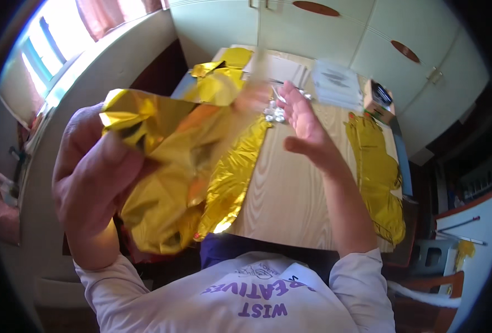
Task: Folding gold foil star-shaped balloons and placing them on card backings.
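Note:
My left hand (87, 177), close to the camera, has its fingers and thumb closed on the edge of a crinkled, shiny gold foil piece (168, 188). The foil hangs in the air above the table's near left side. Its upper right end is smeared by motion. Over the middle of the table, my right hand (307, 125) is raised with its fingers stretched out and the thumb apart, holding nothing. Behind its fingers lie several small silvery-white pieces (276, 112), too small to name. A long flat gold foil strip (235, 177) lies on the table beneath the held foil.
On the wood-grain table (290, 194), more gold foil (218, 83) lies at the far left and another flat gold foil piece (374, 172) along the right edge. White papers (282, 67), a clear plastic bag (337, 83) and a small box (378, 102) with dark contents stand towards the back.

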The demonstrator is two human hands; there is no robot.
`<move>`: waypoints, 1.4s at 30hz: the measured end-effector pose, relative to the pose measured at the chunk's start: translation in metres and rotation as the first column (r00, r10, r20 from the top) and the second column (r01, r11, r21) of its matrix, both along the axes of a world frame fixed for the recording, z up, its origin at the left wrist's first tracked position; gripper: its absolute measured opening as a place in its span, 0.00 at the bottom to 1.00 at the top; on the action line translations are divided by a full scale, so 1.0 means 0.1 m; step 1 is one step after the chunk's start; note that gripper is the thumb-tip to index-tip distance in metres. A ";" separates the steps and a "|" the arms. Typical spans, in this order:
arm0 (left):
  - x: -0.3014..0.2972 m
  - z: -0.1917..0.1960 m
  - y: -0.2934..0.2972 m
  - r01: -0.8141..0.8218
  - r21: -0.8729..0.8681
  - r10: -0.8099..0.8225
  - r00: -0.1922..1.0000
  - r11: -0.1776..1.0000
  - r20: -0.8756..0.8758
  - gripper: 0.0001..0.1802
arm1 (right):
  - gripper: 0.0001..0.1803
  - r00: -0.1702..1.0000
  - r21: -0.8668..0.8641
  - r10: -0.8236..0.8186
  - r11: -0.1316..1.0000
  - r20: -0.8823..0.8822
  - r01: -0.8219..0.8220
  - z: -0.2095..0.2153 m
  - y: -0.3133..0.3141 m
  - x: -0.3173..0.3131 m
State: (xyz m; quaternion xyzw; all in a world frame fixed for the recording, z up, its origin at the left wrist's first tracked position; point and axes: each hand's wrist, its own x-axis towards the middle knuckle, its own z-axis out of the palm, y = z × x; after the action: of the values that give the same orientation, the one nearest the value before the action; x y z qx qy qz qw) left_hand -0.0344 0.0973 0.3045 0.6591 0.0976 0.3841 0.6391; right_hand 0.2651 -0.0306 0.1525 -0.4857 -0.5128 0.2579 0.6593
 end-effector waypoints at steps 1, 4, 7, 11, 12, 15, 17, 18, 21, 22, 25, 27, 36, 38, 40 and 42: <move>-0.02 0.05 -0.13 0.079 -0.149 -0.070 0.996 0.986 0.063 0.18 | 0.72 0.992 0.094 0.077 0.993 -0.100 -0.068 0.16 -0.13 -0.04; 0.64 0.05 -0.47 0.133 -0.397 -0.056 0.978 0.908 0.201 0.20 | 0.57 0.965 0.093 0.001 0.995 -0.261 0.025 0.32 -0.68 0.06; 0.96 -0.23 -0.09 0.508 -0.341 -0.492 0.860 0.791 0.138 0.21 | 0.42 0.919 -0.021 -0.126 0.992 -0.374 0.127 0.27 -1.13 0.07; 1.40 -0.74 0.01 0.257 -0.579 -0.451 0.865 0.774 -0.219 0.23 | 0.24 0.841 -0.205 -0.263 0.961 -0.472 0.185 0.10 -1.65 0.20; 1.48 -0.87 0.05 0.254 -0.635 -0.508 0.823 0.729 -0.254 0.23 | 0.20 0.824 -0.234 -0.265 0.958 -0.501 0.167 0.04 -1.72 0.26; 1.76 -1.41 0.14 0.143 -0.654 -0.463 0.815 0.743 -0.348 0.24 | 0.24 0.754 -0.312 -0.178 0.949 -0.632 -0.037 -0.35 -1.95 0.67; 1.89 -1.95 0.46 0.024 -0.566 -0.312 0.852 0.824 -0.419 0.22 | 0.33 0.665 -0.373 -0.182 0.915 -0.724 -0.156 -0.37 -1.79 0.47; 1.99 -2.18 0.58 0.013 -0.564 -0.299 0.858 0.826 -0.418 0.21 | 0.31 0.640 -0.384 -0.182 0.903 -0.746 -0.190 -0.59 -1.82 0.43; 2.17 -2.26 0.49 -0.101 -0.651 -0.218 0.894 0.753 -0.391 0.20 | 0.29 0.600 -0.335 -0.182 0.930 -0.779 -0.152 -1.00 -1.66 0.05; 2.16 -2.21 0.45 -0.155 -0.688 -0.170 0.909 0.709 -0.380 0.20 | 0.30 0.597 -0.301 -0.171 0.946 -0.784 -0.123 -1.06 -1.56 -0.05; 2.05 -2.12 0.45 -0.103 -0.600 -0.235 0.858 0.793 -0.457 0.19 | 0.27 0.722 -0.454 -0.265 0.888 -0.639 -0.076 -1.21 -1.46 -0.09; 1.76 -2.03 0.54 0.031 -0.411 -0.323 0.674 0.911 -0.665 0.28 | 0.26 0.815 -0.584 -0.412 0.804 -0.407 0.115 -0.79 -1.50 -0.09; 1.52 -2.01 -0.07 0.553 0.670 0.308 0.610 0.495 -0.730 0.45 | 0.38 0.779 -0.674 -0.571 0.472 0.258 0.569 -1.18 -2.61 -0.25; 1.71 -2.14 -0.23 0.503 0.761 0.081 0.811 0.409 -0.579 0.40 | 0.39 0.756 -0.689 -0.578 0.412 0.308 0.596 -1.11 -2.66 -0.30; 1.89 -2.46 -0.37 0.538 0.794 -0.046 0.835 0.282 -0.549 0.39 | 0.39 0.749 -0.714 -0.597 0.389 0.286 0.582 -0.95 -2.57 -0.37; 2.12 -2.70 -0.51 0.558 0.803 -0.120 0.830 0.211 -0.545 0.39 | 0.38 0.708 -0.561 -0.486 0.435 0.512 0.704 -1.12 -2.74 -0.32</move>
State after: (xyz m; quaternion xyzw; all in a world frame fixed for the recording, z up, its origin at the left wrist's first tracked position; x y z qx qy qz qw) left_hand 0.1772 0.0464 0.0342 0.9665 -0.1800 0.0811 0.1641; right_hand 0.2328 -0.3048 0.0406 -0.8841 -0.2451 0.1159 0.3806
